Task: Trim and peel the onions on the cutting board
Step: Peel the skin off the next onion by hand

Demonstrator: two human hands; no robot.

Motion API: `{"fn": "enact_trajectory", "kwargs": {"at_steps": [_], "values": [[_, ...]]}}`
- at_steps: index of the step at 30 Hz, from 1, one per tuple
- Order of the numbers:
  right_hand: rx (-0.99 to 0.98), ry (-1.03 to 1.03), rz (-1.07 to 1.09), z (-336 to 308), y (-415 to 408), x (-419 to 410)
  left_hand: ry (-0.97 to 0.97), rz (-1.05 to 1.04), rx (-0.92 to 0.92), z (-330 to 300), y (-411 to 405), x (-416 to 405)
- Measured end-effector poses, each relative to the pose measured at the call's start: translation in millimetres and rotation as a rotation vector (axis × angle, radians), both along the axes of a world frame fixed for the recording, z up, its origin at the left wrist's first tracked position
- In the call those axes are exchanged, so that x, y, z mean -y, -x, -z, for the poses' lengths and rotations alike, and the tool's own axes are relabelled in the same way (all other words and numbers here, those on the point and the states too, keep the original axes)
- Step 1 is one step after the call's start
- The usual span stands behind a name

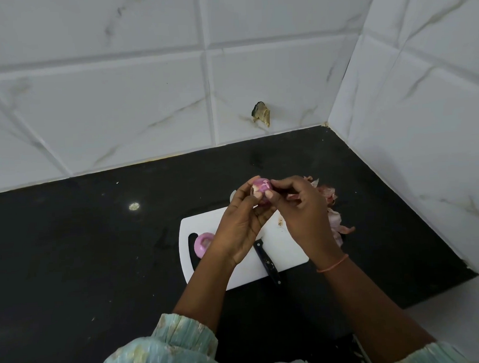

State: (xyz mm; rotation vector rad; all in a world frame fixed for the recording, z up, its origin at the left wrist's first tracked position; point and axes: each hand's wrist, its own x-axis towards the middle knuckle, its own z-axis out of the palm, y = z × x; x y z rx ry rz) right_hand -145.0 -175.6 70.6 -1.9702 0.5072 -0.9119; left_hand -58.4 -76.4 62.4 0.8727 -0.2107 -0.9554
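One peeled onion [202, 244] resting on cutting board [288, 250]; second onion [260, 192] raised above it, gripped in left hand [241, 222], right hand [302, 206] pinching its skin. Peels [334, 218] piled alongside, knife [267, 261] idle. Nearly done.

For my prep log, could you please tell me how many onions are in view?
2. One onion is held up between the left hand and right hand; the other onion lies on the cutting board. The hands may hide more.

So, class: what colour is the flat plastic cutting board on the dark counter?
White; the flat plastic cutting board shows best in the head view.
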Motion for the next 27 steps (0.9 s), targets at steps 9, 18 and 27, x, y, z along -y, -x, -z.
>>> {"fn": "enact_trajectory", "kwargs": {"at_steps": [9,18,27], "values": [[-0.156,0.19,0.013,-6,1,3,-0.054,-0.077,0.183,3,2,0],[-0.091,0.185,0.049,-9,5,-4,-0.053,-0.109,0.252,4,2,-3],[-0.05,0.02,0.057,-13,6,5,0.01,-0.053,0.208,3,3,-3]]}}
